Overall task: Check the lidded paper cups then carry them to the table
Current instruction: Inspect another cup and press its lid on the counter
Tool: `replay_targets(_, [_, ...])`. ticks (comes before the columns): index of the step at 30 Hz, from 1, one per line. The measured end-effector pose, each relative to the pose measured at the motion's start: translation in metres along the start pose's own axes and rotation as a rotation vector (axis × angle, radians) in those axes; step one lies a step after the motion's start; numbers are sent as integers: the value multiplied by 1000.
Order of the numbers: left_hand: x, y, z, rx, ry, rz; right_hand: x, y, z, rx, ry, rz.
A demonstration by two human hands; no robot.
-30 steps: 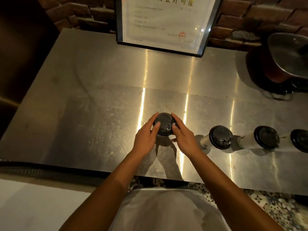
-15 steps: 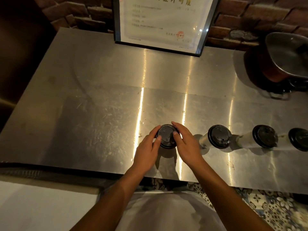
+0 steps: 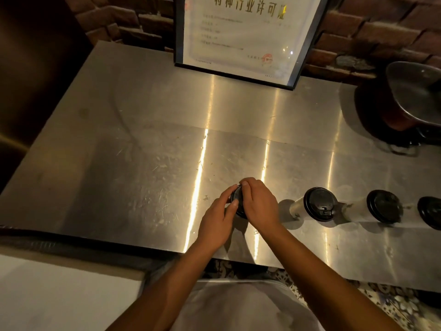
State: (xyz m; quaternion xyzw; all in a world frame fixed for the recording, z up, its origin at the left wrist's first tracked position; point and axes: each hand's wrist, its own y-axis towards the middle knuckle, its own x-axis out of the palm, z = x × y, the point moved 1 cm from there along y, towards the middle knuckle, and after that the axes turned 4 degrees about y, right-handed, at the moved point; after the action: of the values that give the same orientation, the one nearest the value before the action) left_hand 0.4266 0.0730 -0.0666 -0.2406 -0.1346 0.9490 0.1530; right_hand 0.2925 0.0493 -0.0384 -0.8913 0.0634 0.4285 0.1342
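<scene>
Steel counter (image 3: 143, 163) below brick wall (image 3: 372, 27); both hands' fingers (image 3: 235, 204) clasp lidded cup (image 3: 237, 199).

Gold heading "行业许可证" atop the framed certificate (image 3: 245, 34) (smaller print illegible)

Four lidded cups stand in a row along the near side of a counter (image 3: 143, 144). Both hands close over the leftmost cup (image 3: 236, 199), the left hand (image 3: 218, 220) on its left, the right hand (image 3: 259, 205) over its top. To its right stand the second cup (image 3: 317, 204), third cup (image 3: 379, 207) and fourth cup (image 3: 430, 212). A framed sheet (image 3: 243, 32) leans at the back, a pot (image 3: 412, 96) at far right.
</scene>
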Motion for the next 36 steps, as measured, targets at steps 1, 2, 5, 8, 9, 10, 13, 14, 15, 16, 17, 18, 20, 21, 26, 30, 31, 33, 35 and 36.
replay_targets(1, [0,0,0,7,4,3,-1,2,0,-9,-12,-14])
replay_targets(2, [-1,0,0,12,4,3,-2,3,1,-14,-23,-31])
replay_targets(5, [-1,2,-1,7,-5,10,-3,13,2,-5,-28,-114])
replay_targets(8, [-1,2,-2,7,-17,11,-6,21,0,9,-43,-195])
replay_targets(9, [-1,3,-2,15,-15,11,-9,22,-3,9,-47,-225])
replay_targets(10, [-1,3,-4,15,-10,14,-11,23,-5,15,-50,-253])
replay_targets(13, [0,3,-6,15,3,3,-16,26,-7,70,-6,-299])
replay_targets(14, [1,3,-8,9,5,1,-13,26,-6,94,16,-303])
replay_targets(15, [2,2,-9,9,5,-6,-10,23,-7,108,19,-280])
replay_targets(16, [4,2,-6,19,9,-15,-8,18,-5,86,-47,-209])
replay_targets(17, [4,3,-7,15,13,-11,-1,14,-4,11,-172,-115])
replay_targets(18, [4,3,-8,4,18,-7,6,9,-3,-64,-314,-53])
replay_targets(20, [6,2,-5,-1,26,-2,10,2,-2,-123,-438,21])
replay_targets(21, [6,4,-5,-7,25,-1,10,3,-3,-117,-435,-4])
replay_targets(26, [5,4,-8,-22,12,-27,7,7,-3,-137,-403,-5])
replay_targets(30, [2,3,1,-24,-44,-62,2,9,-5,-45,-254,5])
replay_targets(31, [1,3,2,-38,-89,-69,2,11,-6,-12,-202,-9])
replay_targets(33, [0,4,8,-74,-174,-98,-5,13,-2,24,-143,-48])
replay_targets(35, [-1,9,3,-138,-234,-106,-12,16,-1,60,-127,-130])
replay_targets(36, [0,12,0,-146,-228,-123,-17,17,2,84,-116,-164])
